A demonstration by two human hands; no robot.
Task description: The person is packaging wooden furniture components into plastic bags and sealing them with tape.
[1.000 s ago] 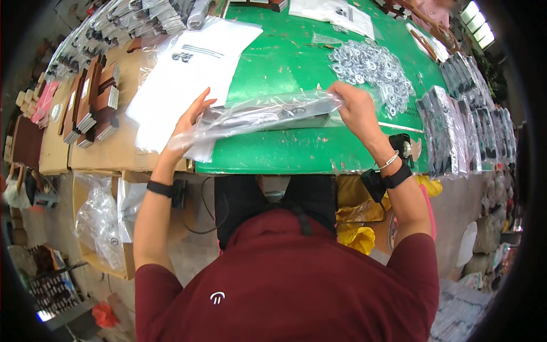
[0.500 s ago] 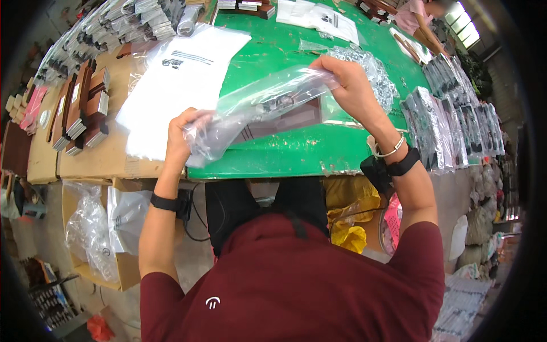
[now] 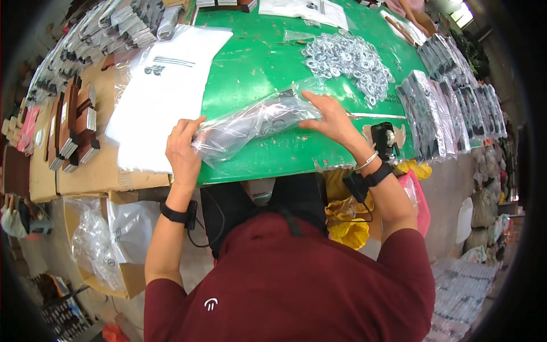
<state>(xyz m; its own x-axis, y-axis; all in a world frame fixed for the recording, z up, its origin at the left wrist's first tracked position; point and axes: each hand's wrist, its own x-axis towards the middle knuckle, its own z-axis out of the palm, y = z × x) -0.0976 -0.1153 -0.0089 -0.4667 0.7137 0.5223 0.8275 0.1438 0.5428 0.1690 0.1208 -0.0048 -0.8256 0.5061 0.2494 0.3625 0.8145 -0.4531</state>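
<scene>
A long clear plastic bag [image 3: 239, 131] lies slantwise on the green tabletop, folded around dark brown flat pieces that show dimly through the film. At its left end my left hand [image 3: 183, 149] is closed on the plastic, fingers bent over the edge. My right hand [image 3: 333, 121] grips the other end, with the thumb on the near side and the fingers on the far side. Glare and creases in the film hide much of the contents. Just beyond the bag is a heap of small clear packets with metal rings [image 3: 347, 62].
White plastic sheets [image 3: 156, 102] lie left of the bag. Brown strips [image 3: 74, 125] are stacked on cardboard further left. Wrapped bundles [image 3: 433, 114] line the right side, near a black device [image 3: 385, 141]. Below the table is a cardboard box [image 3: 128, 268] holding plastic. Another person [image 3: 413, 11] stands far right.
The bag has come down onto the tabletop and is folded closer around the brown pieces. My right hand has moved lower and nearer, uncovering the packet heap and the black device.
</scene>
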